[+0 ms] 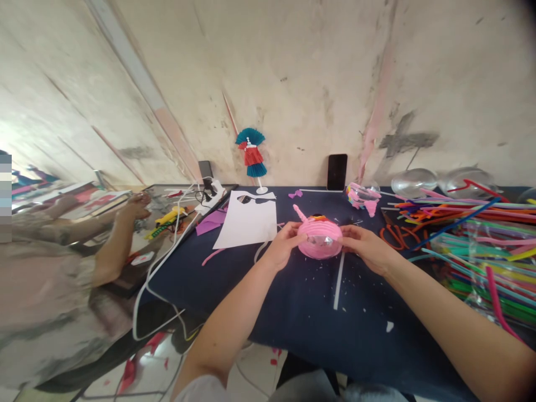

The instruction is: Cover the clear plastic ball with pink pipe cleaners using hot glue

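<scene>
A round pink ball wrapped in fuzzy pipe cleaner, with a small pink horn on top and a shiny clear patch at its front, rests on the dark blue table. My left hand grips its left side with curled fingers. My right hand holds its right side the same way. A white stick lies on the table just below the ball.
A heap of several coloured pipe cleaners fills the right side. White paper, a black phone propped on the wall, a red-and-teal doll and clear domes stand behind. Another person's arm reaches over a neighbouring table at left, near white cables.
</scene>
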`<state>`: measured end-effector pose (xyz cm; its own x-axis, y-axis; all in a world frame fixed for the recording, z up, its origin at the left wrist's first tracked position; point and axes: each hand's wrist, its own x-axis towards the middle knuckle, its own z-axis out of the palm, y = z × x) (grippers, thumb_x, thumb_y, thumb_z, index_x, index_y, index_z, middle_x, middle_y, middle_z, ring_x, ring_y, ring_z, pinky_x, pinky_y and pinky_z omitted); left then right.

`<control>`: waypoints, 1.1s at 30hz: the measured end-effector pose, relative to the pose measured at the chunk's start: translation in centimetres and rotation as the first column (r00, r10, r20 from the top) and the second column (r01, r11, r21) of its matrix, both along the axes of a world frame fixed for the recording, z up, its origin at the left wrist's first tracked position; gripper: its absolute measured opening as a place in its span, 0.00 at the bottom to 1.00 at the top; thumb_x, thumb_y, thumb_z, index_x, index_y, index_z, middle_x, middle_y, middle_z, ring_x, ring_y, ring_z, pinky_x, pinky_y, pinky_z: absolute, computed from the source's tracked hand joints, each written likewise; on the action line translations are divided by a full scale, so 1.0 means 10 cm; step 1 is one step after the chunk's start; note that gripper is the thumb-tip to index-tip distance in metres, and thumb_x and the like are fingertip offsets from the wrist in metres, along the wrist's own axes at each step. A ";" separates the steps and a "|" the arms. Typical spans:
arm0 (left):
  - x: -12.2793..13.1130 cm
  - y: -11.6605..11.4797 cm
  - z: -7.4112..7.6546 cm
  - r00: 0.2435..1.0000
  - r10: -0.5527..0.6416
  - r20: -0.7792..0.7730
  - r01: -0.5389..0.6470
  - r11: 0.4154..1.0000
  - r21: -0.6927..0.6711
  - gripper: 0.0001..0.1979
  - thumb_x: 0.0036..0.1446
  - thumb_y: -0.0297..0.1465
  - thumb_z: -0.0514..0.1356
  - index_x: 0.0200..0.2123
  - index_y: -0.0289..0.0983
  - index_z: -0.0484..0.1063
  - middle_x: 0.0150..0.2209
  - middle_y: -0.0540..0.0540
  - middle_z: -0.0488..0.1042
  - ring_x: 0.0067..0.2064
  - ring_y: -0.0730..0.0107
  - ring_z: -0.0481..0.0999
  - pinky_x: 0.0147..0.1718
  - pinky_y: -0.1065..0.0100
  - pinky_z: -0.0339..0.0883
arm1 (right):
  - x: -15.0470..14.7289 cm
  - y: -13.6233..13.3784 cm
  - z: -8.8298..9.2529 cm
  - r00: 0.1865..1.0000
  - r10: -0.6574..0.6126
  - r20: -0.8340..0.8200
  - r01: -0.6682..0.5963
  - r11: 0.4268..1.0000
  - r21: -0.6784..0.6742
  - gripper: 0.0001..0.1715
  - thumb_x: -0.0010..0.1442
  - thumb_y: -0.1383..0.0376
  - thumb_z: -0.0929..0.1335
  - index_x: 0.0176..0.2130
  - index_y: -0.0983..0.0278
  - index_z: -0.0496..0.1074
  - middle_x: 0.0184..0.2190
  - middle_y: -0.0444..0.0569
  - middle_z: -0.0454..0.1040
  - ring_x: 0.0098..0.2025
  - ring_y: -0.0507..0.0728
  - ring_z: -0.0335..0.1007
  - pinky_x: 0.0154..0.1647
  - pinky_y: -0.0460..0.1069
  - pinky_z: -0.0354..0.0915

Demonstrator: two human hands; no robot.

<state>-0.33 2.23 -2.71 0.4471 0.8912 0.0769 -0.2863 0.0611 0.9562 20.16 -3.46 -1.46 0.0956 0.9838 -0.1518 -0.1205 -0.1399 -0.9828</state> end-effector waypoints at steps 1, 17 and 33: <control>0.00 0.00 0.00 1.000 -0.006 0.000 0.006 1.000 -0.007 0.19 0.41 0.35 0.69 0.37 0.36 0.70 0.34 0.51 0.71 0.37 0.73 0.67 0.40 0.69 0.58 | 0.00 0.00 0.00 1.000 -0.001 0.001 0.001 1.000 0.003 0.19 0.38 0.62 0.76 0.32 0.62 0.73 0.29 0.44 0.74 0.32 0.51 0.68 0.31 0.46 0.64; -0.01 0.03 -0.04 1.000 -0.011 0.003 0.011 1.000 -0.013 0.20 0.40 0.35 0.70 0.37 0.36 0.69 0.31 0.52 0.71 0.36 0.73 0.67 0.40 0.69 0.57 | 0.03 0.03 -0.07 0.999 0.032 0.007 -0.032 0.999 0.010 0.20 0.39 0.60 0.76 0.33 0.62 0.73 0.31 0.45 0.75 0.33 0.52 0.69 0.35 0.48 0.65; -0.02 0.04 -0.04 1.000 -0.025 0.000 0.025 1.000 -0.008 0.20 0.40 0.35 0.70 0.37 0.37 0.70 0.34 0.51 0.71 0.37 0.72 0.67 0.40 0.69 0.57 | 0.02 0.00 -0.03 0.997 0.037 0.062 -0.039 0.999 0.027 0.20 0.40 0.60 0.75 0.35 0.63 0.72 0.33 0.45 0.75 0.34 0.52 0.69 0.36 0.47 0.64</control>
